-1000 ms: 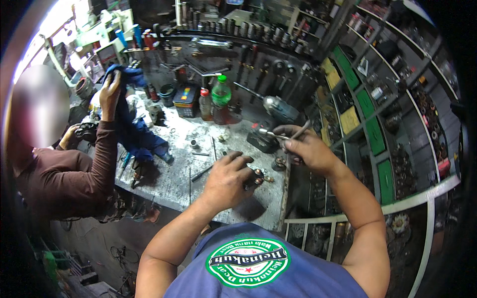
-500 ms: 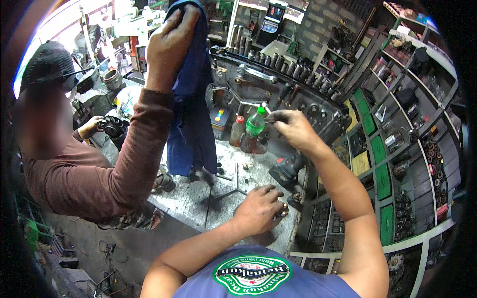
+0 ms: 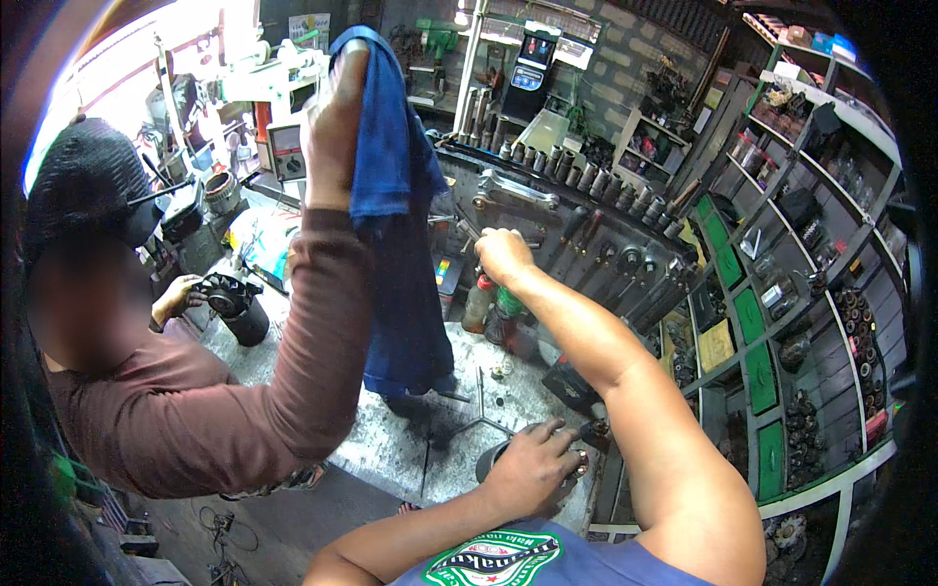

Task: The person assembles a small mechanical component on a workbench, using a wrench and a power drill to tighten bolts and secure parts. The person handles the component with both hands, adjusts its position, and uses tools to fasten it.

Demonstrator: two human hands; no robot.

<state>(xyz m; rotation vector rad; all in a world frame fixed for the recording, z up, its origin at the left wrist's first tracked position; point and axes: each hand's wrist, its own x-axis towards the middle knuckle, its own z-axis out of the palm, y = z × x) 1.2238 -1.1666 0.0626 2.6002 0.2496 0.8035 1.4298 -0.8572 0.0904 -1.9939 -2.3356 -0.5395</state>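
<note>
My right hand (image 3: pixel 505 257) reaches to the tool board, fingers curled beside a silver metal tool (image 3: pixel 468 230); what they grip is partly hidden. Just below it are a green-labelled plastic bottle (image 3: pixel 506 305), half covered by my forearm, and a red-capped bottle (image 3: pixel 479 304). On the metal bench (image 3: pixel 376 435), my left hand (image 3: pixel 535 467) curls over a dark cylindrical part (image 3: pixel 486 461), mostly hidden beneath it. Small shiny metal shows by its fingertips. A three-armed wrench (image 3: pixel 481 420) lies beyond that hand.
At left, a co-worker in a brown sleeve (image 3: pixel 318 332) raises a blue cloth (image 3: pixel 405 283); their other hand steadies a black cylindrical motor (image 3: pixel 234 305). Sockets (image 3: pixel 586 176) line the board's top edge. A black power tool (image 3: pixel 572 383) stands near my right forearm. Shelves with green drawers (image 3: pixel 752 313) flank the right.
My right hand has moved left from beside the green bottle's neck to the board's tools. My left hand stays on the dark part. The view has shifted, and the co-worker's cloth hangs differently.
</note>
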